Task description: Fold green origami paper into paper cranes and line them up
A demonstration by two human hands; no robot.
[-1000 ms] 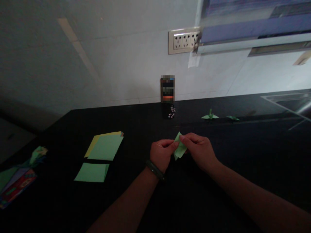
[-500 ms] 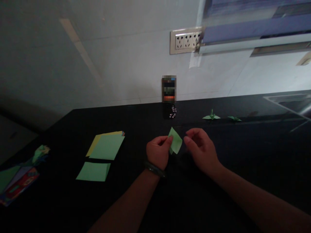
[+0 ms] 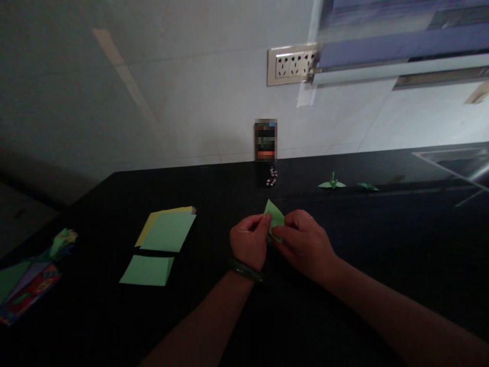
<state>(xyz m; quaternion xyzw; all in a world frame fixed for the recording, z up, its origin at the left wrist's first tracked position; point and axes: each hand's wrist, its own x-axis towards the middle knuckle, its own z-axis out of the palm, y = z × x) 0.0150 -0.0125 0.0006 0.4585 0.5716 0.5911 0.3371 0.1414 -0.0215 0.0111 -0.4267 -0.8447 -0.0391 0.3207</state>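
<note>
Green paper: creased, pointed, partly hidden, held over the black desk.
Left fingers: pinched on its left side.
Right fingers: pinched on its lower right.
Sheets: stacked at left, green over yellow.

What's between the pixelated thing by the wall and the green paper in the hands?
In the head view, what looks like a small, curved beaded strand lies there, nearer the pixelated thing than the held green paper.
</note>
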